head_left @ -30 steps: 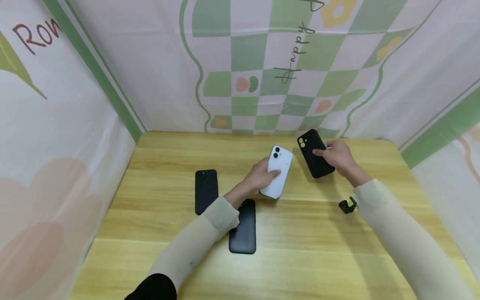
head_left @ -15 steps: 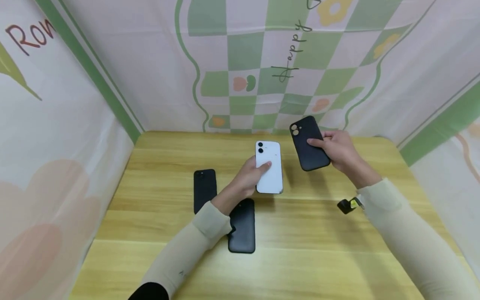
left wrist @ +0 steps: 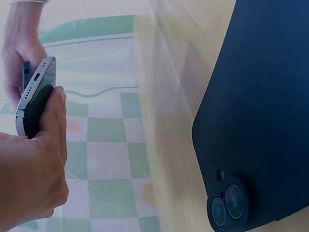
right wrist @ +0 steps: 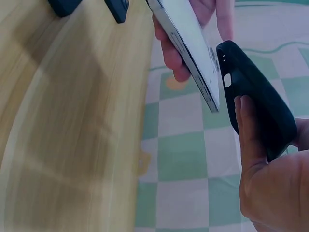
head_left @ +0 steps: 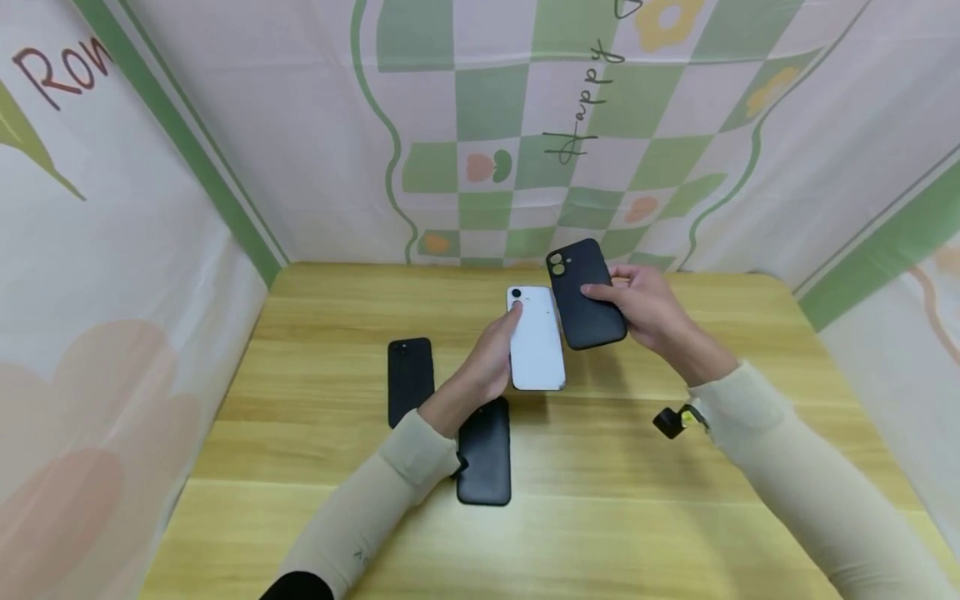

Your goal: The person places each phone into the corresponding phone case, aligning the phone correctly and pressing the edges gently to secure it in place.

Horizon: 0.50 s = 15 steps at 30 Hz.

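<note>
In the head view my left hand [head_left: 487, 358] grips a white phone [head_left: 537, 346] by its left side, back up, thumb near the camera lenses. My right hand [head_left: 648, 304] pinches a black phone case [head_left: 588, 296] with camera cutouts, thumb on its back. The case is tilted and held close to the phone's right edge. In the right wrist view the white phone [right wrist: 190, 46] and the black case [right wrist: 258, 101] stand at an angle, the case's hollow side partly showing. A dark rounded shape [left wrist: 36, 113] lies between phone and fingers in the left wrist view; I cannot tell what it is.
A black phone [head_left: 410, 379] lies on the wooden table [head_left: 637, 517] at left. Beside it lies another black phone or case [head_left: 484, 467], partly behind my left sleeve. A patterned cloth wall [head_left: 495, 108] rises behind the table's far edge.
The white phone has turned more upright and shifted left, and my left thumb has slid up toward its lenses. The black case was raised, then moved left to the phone.
</note>
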{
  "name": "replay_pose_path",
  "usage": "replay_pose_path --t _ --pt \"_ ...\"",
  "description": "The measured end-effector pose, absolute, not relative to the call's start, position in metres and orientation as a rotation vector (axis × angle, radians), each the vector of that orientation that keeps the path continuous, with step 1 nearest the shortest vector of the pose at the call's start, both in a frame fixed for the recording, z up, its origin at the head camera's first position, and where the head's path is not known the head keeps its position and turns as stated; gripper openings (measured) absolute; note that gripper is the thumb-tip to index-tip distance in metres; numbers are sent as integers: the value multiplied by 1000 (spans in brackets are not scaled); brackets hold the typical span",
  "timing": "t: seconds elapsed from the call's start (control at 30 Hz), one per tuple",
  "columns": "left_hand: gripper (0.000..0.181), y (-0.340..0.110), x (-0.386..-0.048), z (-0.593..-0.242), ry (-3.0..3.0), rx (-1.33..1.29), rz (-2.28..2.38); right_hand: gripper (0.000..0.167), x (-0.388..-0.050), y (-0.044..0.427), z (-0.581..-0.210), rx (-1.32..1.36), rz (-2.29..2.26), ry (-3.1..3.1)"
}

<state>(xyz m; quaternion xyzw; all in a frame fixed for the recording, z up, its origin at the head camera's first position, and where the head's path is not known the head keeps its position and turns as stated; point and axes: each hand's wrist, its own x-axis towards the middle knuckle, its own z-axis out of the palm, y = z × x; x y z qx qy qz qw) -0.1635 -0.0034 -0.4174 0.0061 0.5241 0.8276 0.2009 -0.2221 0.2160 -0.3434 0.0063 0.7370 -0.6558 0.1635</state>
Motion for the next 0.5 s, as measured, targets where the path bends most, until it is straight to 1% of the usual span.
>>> replay_pose_path --t 0.1,0.3,0.5 --pt "58 -4 -162 -417 1446 -10 2330 36 -220 209 -344 20 -1870 2087" --pt "62 -4 -160 -418 1393 10 2390 23 -212 193 -348 -5 -1831 2108" --pt "63 0 -159 -420 1330 39 2432 21 -207 180 -352 -23 -1794 2081"
